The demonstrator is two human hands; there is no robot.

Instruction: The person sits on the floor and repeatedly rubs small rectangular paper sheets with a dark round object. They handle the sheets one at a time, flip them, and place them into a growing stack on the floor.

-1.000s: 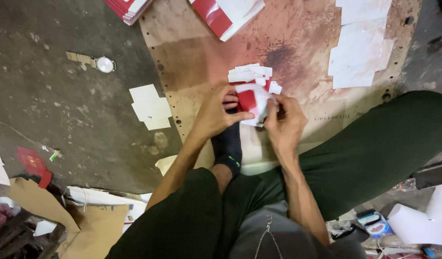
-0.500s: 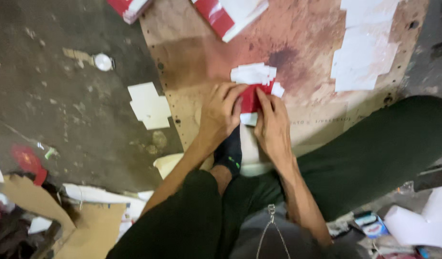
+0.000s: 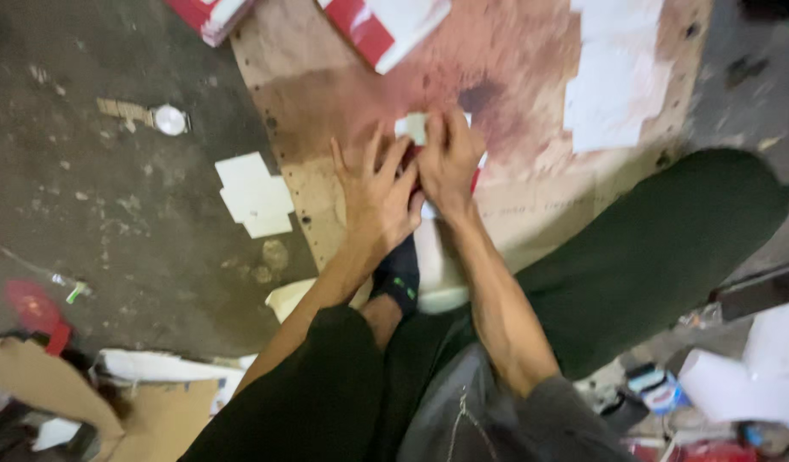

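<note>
Hands meet over a small red and white paper piece (image 3: 416,141) lying on a stained wooden board (image 3: 326,94) on the floor. Left hand (image 3: 377,192) lies flat, fingers (image 3: 366,154) spread and pressing down, likely to pin the piece so it does not slide. Right hand (image 3: 448,158) sits just beside it, touching, fingers curled over the piece's upper edge; whether they pinch it or only push on it I cannot tell, since the hand covers most of it. Only a white corner and a sliver of red show.

Person sits on the floor, dark green trouser legs (image 3: 651,248) splayed to either side, a dark sock (image 3: 400,274) tucked just below the hands; the work is thus kept close, between the knees.

White paper sheets (image 3: 613,81) lie on the board's far right, well apart. More white squares (image 3: 253,192) rest on the concrete floor (image 3: 86,214) left of the board. Red and white cartons (image 3: 382,21) lie at the board's top edge. Cardboard scraps (image 3: 44,385) clutter the lower left.
</note>
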